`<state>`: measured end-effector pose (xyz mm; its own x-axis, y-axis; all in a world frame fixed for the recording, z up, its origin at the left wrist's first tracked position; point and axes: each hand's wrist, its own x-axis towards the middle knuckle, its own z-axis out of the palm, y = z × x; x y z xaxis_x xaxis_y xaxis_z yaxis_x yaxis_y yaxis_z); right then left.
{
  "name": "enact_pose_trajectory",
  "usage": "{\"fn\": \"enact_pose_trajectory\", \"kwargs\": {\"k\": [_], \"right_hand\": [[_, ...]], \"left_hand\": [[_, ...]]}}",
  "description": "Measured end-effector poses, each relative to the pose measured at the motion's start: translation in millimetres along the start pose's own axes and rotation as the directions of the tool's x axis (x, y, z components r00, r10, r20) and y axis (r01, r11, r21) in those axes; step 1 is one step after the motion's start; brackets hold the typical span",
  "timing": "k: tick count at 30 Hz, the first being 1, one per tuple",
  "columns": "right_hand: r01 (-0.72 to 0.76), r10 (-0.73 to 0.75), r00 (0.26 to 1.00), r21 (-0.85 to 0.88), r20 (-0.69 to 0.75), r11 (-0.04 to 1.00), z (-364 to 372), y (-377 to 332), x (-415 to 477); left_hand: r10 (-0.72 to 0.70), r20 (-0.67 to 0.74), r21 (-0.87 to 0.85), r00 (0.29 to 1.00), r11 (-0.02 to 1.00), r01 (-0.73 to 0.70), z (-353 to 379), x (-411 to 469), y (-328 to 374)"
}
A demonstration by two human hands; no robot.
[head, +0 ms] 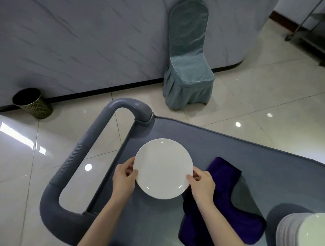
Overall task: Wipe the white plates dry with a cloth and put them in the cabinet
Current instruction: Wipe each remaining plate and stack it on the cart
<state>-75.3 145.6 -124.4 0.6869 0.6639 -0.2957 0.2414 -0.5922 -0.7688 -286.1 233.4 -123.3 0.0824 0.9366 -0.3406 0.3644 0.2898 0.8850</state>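
Over the grey cart surface [249, 159], near left: pinches one white plate [163, 169] by opposite rims, left grip [124, 176] and right grip [202, 183] both closed on it. Leaves purple cloth [223, 204] lying just right, in neither grip. Seemingly early, with a stack of plates [305, 236] at near right to do and no cabinet in view.

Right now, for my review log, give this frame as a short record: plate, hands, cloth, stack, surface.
plate: white plate, held over the cart
hands: left hand and right hand grip opposite rims of the plate
cloth: purple cloth lies on the cart, right of the plate, not gripped
stack: plate stack at lower right
surface: grey cart on a tiled floor
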Motion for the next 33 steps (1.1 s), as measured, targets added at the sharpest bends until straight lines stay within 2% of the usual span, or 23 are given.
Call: {"fn": "enact_pose_trajectory", "kwargs": {"k": [5, 10, 13, 15, 17, 20, 24, 27, 30, 33], "right_hand": [[0.022, -0.022, 0.999, 0.004, -0.025, 1.0, 0, 1, 1], [0.048, -0.048, 0.999, -0.017, 0.017, 0.999, -5, 0, 1], [0.064, -0.064, 0.997, -0.006, 0.035, 0.998, -19, -5, 0], [0.102, -0.102, 0.994, 0.014, 0.028, 0.995, -36, -8, -4], [0.14, -0.141, 0.99, 0.045, 0.019, 0.989, -61, -8, -12], [0.201, -0.2, 0.98, 0.056, -0.022, 0.978, -112, -1, -27], [0.237, -0.246, 0.951, -0.067, -0.187, 0.969, -191, 29, -48], [0.155, -0.197, 0.937, -0.161, -0.287, 0.975, -253, 68, -65], [-0.021, -0.079, 0.935, -0.28, -0.344, 0.96, -302, 110, -81], [-0.169, 0.039, 0.909, -0.281, -0.414, 0.945, -336, 145, -97]], "left_hand": [[0.028, 0.006, 0.046, 1.0, 0.999, -0.028, 2, 5, -5], [0.017, -0.081, 0.118, 0.997, 0.993, -0.008, 5, 3, 0], [0.088, -0.163, 0.141, 0.983, 0.988, -0.065, 11, -8, 10], [0.145, -0.158, 0.15, 0.977, 0.981, -0.121, 22, -19, 19], [0.201, -0.068, 0.147, 0.977, 0.971, -0.19, 41, -31, 32], [0.248, 0.169, 0.11, 0.954, 0.957, -0.269, 84, -55, 56], [0.33, 0.459, 0.079, 0.825, 0.91, -0.408, 151, -96, 82], [0.387, 0.579, 0.031, 0.718, 0.869, -0.494, 199, -129, 94], [0.3, 0.67, 0.078, 0.679, 0.881, -0.466, 244, -156, 102], [0.22, 0.762, 0.169, 0.609, 0.84, -0.515, 277, -178, 105]]}}
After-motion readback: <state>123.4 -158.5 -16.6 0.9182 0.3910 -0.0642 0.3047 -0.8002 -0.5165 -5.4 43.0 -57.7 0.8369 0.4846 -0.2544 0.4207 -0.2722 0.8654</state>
